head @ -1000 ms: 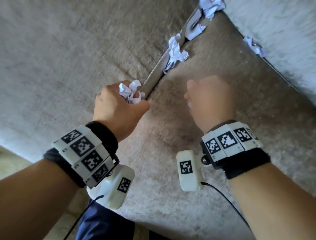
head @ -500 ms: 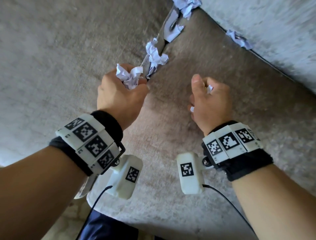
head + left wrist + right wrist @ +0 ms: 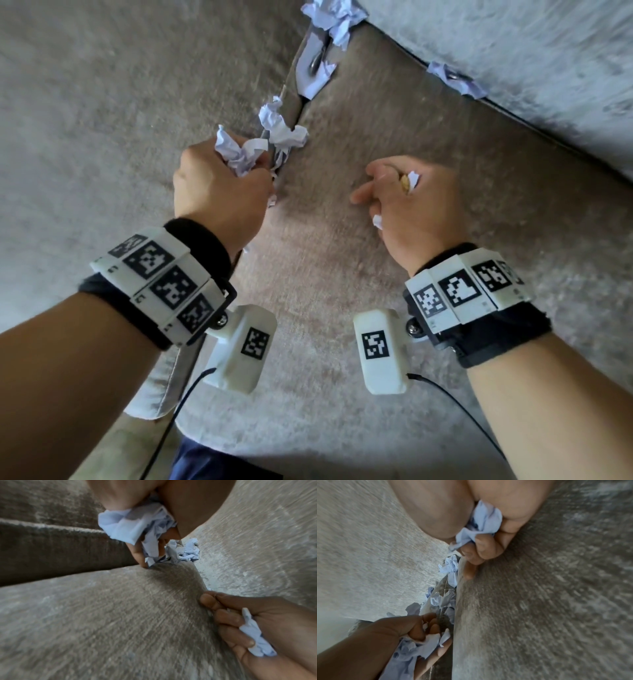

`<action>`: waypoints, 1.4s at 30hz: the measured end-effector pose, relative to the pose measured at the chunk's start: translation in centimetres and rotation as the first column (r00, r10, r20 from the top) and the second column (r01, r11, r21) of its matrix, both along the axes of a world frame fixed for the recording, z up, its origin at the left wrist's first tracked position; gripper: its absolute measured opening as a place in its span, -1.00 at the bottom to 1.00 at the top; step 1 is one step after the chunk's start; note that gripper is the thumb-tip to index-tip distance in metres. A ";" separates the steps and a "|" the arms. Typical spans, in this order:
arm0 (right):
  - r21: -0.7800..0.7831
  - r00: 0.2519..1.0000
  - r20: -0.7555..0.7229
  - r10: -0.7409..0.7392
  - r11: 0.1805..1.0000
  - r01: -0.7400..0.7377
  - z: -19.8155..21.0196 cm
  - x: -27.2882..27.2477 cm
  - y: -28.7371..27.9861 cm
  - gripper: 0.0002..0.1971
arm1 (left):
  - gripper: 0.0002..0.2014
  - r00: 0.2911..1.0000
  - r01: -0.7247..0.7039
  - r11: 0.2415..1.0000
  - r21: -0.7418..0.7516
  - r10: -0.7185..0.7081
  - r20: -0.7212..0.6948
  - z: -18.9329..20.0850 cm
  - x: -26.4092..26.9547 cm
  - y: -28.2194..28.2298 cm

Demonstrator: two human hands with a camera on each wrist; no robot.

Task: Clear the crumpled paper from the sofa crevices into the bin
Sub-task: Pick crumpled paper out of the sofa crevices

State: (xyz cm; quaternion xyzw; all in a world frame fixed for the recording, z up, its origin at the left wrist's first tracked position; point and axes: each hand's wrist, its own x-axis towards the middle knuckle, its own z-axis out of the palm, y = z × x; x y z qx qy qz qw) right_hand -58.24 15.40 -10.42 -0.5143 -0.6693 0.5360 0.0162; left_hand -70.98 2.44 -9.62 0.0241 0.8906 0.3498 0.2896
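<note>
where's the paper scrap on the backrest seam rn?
Head view, upper right: the scrap sits wedged in the seam between seat cushion and backrest, beyond the right hand.

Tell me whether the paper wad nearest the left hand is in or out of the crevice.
Still in: the wad sits wedged in the seam between cushions, just beyond the left hand.
</note>
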 end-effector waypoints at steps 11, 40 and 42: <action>0.039 0.999 -0.046 -0.003 0.999 0.005 -0.6 -1.1 1.3 -0.62 | -0.79 0.971 0.130 0.989 -0.068 -0.140 -0.193 0.7 -0.2 1.7; 0.308 0.876 0.372 0.306 0.850 -0.428 -1.7 -13.9 3.8 -0.69 | -0.76 0.971 0.230 0.972 0.047 -0.226 -0.074 -1.1 -2.7 -0.5; 0.304 0.841 0.453 0.297 0.835 -0.459 -1.6 -14.9 3.7 -0.64 | -0.74 0.978 0.206 0.975 0.086 -0.202 -0.047 -1.2 -3.1 -0.8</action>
